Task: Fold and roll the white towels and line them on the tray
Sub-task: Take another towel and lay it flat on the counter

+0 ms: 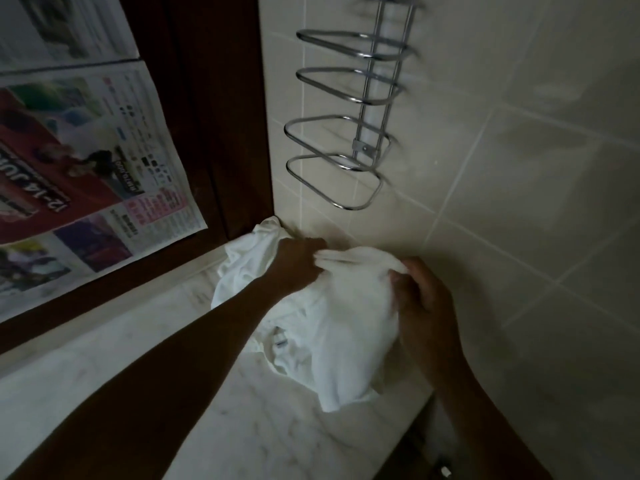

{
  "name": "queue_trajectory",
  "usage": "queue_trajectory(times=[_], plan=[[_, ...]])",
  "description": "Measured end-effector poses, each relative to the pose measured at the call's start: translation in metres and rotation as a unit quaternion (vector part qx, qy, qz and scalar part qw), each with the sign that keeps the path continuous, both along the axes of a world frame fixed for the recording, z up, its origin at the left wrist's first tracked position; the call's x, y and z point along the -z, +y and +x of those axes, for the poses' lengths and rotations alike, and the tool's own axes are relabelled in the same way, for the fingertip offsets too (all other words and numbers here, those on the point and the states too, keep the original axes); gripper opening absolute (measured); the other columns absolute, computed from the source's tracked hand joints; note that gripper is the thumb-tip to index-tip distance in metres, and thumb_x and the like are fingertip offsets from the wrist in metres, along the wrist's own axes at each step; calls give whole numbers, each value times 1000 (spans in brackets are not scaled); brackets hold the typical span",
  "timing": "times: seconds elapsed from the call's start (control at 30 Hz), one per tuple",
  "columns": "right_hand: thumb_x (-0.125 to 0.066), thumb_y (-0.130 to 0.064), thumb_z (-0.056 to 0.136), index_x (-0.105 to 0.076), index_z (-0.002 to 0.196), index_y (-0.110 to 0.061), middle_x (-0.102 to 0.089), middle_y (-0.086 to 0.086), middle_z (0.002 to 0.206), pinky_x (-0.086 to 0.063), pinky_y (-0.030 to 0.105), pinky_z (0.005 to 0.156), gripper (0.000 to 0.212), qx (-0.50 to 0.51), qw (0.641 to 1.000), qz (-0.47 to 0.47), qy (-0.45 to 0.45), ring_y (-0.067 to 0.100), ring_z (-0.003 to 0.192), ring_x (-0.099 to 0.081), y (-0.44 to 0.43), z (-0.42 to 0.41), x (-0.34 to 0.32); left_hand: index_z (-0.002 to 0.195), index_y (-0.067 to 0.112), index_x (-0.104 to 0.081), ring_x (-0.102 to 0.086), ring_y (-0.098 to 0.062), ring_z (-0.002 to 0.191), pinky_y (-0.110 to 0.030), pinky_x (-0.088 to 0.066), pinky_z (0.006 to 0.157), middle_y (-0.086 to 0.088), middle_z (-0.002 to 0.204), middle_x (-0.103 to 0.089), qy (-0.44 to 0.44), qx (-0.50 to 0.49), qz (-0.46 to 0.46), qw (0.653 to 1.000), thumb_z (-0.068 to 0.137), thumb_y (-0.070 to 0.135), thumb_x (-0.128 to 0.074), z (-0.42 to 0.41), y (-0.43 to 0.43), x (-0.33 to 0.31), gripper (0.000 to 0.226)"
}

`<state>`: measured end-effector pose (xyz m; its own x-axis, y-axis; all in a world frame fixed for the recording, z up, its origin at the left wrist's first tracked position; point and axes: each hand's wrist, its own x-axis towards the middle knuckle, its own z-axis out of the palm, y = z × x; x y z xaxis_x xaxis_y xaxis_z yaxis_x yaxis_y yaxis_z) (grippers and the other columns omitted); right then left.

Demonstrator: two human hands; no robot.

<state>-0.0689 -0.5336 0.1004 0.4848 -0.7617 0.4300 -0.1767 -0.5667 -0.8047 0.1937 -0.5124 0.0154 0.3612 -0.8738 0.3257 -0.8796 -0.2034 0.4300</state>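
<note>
Marble counter (242, 410) carries a crumpled white towel (346, 327) heaped in the corner against the tiled wall (519, 174). The right hand (427, 306) curls its fingers round the cloth's right edge; the left hand (298, 263), farther in, appears to pinch a bunched fold in dim light. Above, a chrome wire rack (372, 98) juts from the wall

Left of the wire rack (360, 146), you can read one piece of print on the newspaper sheet (104, 150): large white characters on a red advert, upside down from where you stand, reading "12-14 JU" before the picture's edge cuts them off. The smaller columns around it, and the little tag (279, 339) on the white towel (346, 323) below the rack, are too blurred to read.
</note>
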Motion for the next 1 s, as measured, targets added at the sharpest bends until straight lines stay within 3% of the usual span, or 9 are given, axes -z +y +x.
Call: queue_trajectory(times=[0.17,0.33,0.43,0.6,0.67,0.73,0.83,0.9,1.0], plan=[[-52,-27,102,-62,97,-24,-66,-14,88,-47,20,75,12,-12,999,40,-12,-1,82,-59,-10,-46,-19,97,16,-72,-70,-28,83,-29,-44,69,-7,89,-74,61,-135,-37,988,84,18,-78,28,62,-12,14],[-51,-45,97,-61,87,-12,-64,9,82,-50,43,72,36,-61,992,104,39,20,75,-60,-9,-79,-16,94,21,-65,-62,-10,76,-29,-47,65,4,86,-66,222,-146,-95,959,75,22,-63,-34,141,-64,19],[-58,-43,97,-59,81,-10,-62,16,80,-48,41,70,37,-133,984,90,79,12,71,-54,1,-87,-22,92,15,-67,-63,1,71,-17,-49,60,0,85,-68,306,-146,-117,933,76,24,-58,-90,183,-96,20],[-62,-43,96,-55,79,-6,-52,-3,68,-40,35,67,42,-297,940,137,97,10,67,-50,30,-86,-43,90,20,-72,-72,-19,83,-35,-59,70,-3,87,-74,335,-138,-64,930,84,21,-66,-164,253,-134,8],[-63,-36,100,-54,77,-5,-48,-4,68,-38,33,66,39,-367,915,128,106,10,66,-47,47,-82,-51,103,33,-70,-71,-18,93,-39,-60,80,3,99,-73,316,-126,50,939,79,39,-71,-179,284,-144,24],[-63,-34,101,-54,75,-7,-47,-6,67,-38,32,65,38,-436,885,95,132,10,65,-46,67,-74,-58,130,47,-53,-64,-7,107,-32,-57,90,16,117,-64,288,-85,211,930,78,51,-81,-194,310,-146,59],[-64,-34,100,-63,78,-6,-59,-1,68,-44,34,65,35,-509,843,37,170,17,64,-53,110,-59,-61,148,50,-34,-55,-1,124,-30,-49,103,23,136,-54,310,-66,169,933,73,64,-82,-229,324,-132,89],[-68,-36,96,-73,88,-11,-71,1,80,-53,40,74,27,-532,828,4,177,19,74,-65,137,-48,-55,138,45,-47,-60,-1,117,-31,-51,98,21,131,-60,281,-121,90,948,80,66,-74,-249,323,-116,68],[-78,-49,84,-74,94,-29,-73,-10,88,-57,37,82,23,-543,813,-2,210,8,83,-68,155,-34,-44,100,34,-61,-66,-7,87,-37,-55,76,10,97,-68,256,-234,21,938,96,41,-67,-260,341,-102,10]])
